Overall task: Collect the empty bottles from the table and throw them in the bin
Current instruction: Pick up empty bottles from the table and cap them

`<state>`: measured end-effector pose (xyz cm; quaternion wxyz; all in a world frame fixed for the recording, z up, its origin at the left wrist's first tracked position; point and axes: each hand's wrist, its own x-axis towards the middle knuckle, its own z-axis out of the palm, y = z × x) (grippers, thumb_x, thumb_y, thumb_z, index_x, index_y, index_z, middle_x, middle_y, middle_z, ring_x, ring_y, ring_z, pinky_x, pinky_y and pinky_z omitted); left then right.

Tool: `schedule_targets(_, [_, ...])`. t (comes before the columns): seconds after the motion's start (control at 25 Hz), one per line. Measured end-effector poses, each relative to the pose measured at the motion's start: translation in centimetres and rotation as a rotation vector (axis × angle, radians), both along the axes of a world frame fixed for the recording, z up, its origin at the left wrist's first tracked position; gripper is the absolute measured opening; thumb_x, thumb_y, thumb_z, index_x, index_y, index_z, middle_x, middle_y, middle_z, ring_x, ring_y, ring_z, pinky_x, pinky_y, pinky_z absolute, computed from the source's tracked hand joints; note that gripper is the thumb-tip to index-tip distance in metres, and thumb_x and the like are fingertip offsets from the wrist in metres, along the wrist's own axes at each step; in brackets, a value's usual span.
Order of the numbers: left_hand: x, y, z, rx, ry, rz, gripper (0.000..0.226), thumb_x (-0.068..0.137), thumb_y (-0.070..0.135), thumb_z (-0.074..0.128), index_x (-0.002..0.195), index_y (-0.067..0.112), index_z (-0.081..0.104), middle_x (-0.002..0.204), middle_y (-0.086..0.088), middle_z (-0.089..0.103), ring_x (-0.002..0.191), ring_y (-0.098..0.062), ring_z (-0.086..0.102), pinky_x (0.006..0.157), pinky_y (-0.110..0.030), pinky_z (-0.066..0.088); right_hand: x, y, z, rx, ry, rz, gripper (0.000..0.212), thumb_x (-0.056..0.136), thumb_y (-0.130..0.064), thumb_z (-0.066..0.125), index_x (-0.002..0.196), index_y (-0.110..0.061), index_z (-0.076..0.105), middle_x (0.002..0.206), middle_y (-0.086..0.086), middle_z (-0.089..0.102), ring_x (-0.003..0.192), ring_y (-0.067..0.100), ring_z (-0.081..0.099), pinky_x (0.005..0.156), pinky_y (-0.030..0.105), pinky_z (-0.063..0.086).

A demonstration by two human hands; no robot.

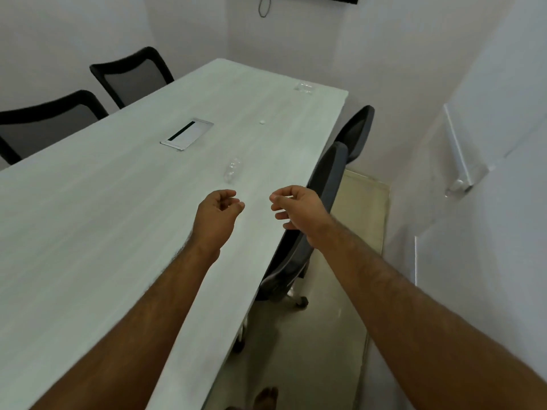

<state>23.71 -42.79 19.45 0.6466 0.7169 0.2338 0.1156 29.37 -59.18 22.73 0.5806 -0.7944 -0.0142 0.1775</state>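
Progress: none visible | small clear plastic bottle (233, 170) lying on pale wood-grain table (103, 217), uncollected | left hand (218, 210), right hand (296, 207) loosely curled, empty | bin unseen

One head-worn wide-angle view, from above, faces forward and down along the table (118, 202); no second view.

The room is dim and evenly lit with a cool greenish cast, and no lamp is in view; the pale bench (97, 220) carries only faint, soft shadows. Wide-angle distortion bends the bench edges and walls toward the borders. The clear bottle (233, 170) is smeared and hard to make out, and detail is soft overall.
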Motion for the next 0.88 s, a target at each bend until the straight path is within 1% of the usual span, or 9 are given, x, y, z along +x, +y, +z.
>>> schedule_targets(0.12, [6.4,-0.1,-0.2,0.032,0.024,0.071,0.032,0.089,0.016,0.065,0.121,0.014,0.061,0.113,-0.006,0.067,0.103,-0.018,0.062,0.084,-0.03,0.05,7.4,0.5,-0.6,-0.028,0.014,0.126,0.019,0.092,-0.03,0.067,0.107,-0.017,0.068,0.098,0.001,0.072,0.086,0.015,0.068,0.079,0.034,0.057])
schedule_targets(0.24, [12.0,-0.4,-1.7,0.066,0.058,0.16,0.034,0.088,0.017,0.066,0.122,0.014,0.06,0.113,-0.006,0.066,0.101,-0.019,0.062,0.076,-0.024,0.047,14.5,1.3,-0.9,-0.046,0.01,0.264,0.018,0.092,-0.031,0.067,0.105,-0.019,0.068,0.101,0.003,0.073,0.087,0.016,0.067,0.078,0.034,0.056])
schedule_targets(0.32, [16.1,-0.9,-3.4,0.104,0.096,0.231,0.036,0.088,0.019,0.066,0.123,0.014,0.059,0.114,-0.005,0.065,0.1,-0.02,0.062,0.072,-0.024,0.047,19.8,1.8,-1.4,-0.062,-0.001,0.38,0.022,0.092,-0.03,0.067,0.108,-0.016,0.068,0.104,0.006,0.073,0.088,0.016,0.067,0.077,0.033,0.055])
schedule_targets(0.36, [18.0,-1.0,-4.2,0.131,0.117,0.264,0.036,0.088,0.02,0.065,0.123,0.015,0.059,0.116,-0.005,0.064,0.101,-0.02,0.062,0.072,-0.026,0.049,22.2,2.0,-1.6,-0.08,-0.015,0.436,0.024,0.092,-0.03,0.066,0.109,-0.014,0.068,0.105,0.007,0.072,0.089,0.017,0.066,0.077,0.033,0.055])
schedule_targets(0.44, [21.8,-1.4,-6.1,0.211,0.184,0.32,0.041,0.087,0.023,0.066,0.126,0.016,0.056,0.121,-0.006,0.062,0.107,-0.022,0.061,0.081,-0.033,0.053,27.0,2.1,-2.2,-0.134,-0.043,0.555,0.027,0.093,-0.031,0.065,0.112,-0.012,0.067,0.107,0.009,0.072,0.094,0.021,0.067,0.076,0.032,0.055])
schedule_targets(0.52, [25.5,-1.8,-8.0,0.329,0.315,0.343,0.053,0.085,0.029,0.07,0.133,0.015,0.05,0.131,-0.009,0.058,0.115,-0.026,0.058,0.091,-0.036,0.051,31.7,2.4,-2.4,-0.201,-0.04,0.696,0.03,0.093,-0.031,0.065,0.115,-0.011,0.065,0.108,0.009,0.071,0.098,0.023,0.067,0.077,0.032,0.055])
schedule_targets(0.64, [30.0,-2.2,-10.3,0.467,0.543,0.273,0.084,0.078,0.045,0.075,0.145,0.012,0.037,0.146,-0.013,0.047,0.13,-0.03,0.05,0.101,-0.036,0.043,37.2,3.8,-2.2,-0.268,-0.065,0.869,0.032,0.092,-0.032,0.068,0.116,-0.011,0.065,0.106,0.01,0.071,0.089,0.019,0.063,0.075,0.032,0.056])
schedule_targets(0.76, [34.1,-1.5,-13.0,0.529,0.803,0.139,0.111,0.07,0.058,0.076,0.153,0.01,0.02,0.154,-0.018,0.033,0.139,-0.034,0.037,0.11,-0.041,0.038,42.0,5.8,-3.3,-0.282,-0.068,0.971,0.031,0.089,-0.031,0.072,0.111,-0.011,0.066,0.107,0.013,0.073,0.083,0.019,0.061,0.064,0.028,0.051])
schedule_targets(0.88, [36.6,-1.5,-17.0,0.476,1.09,0.046,0.129,0.061,0.064,0.078,0.155,0.016,0.004,0.162,-0.021,0.007,0.149,-0.041,0.011,0.116,-0.053,0.026,45.4,8.1,-6.3,-0.328,-0.047,1.07,0.031,0.087,-0.031,0.074,0.11,-0.013,0.067,0.107,0.014,0.072,0.083,0.019,0.062,0.065,0.029,0.05])
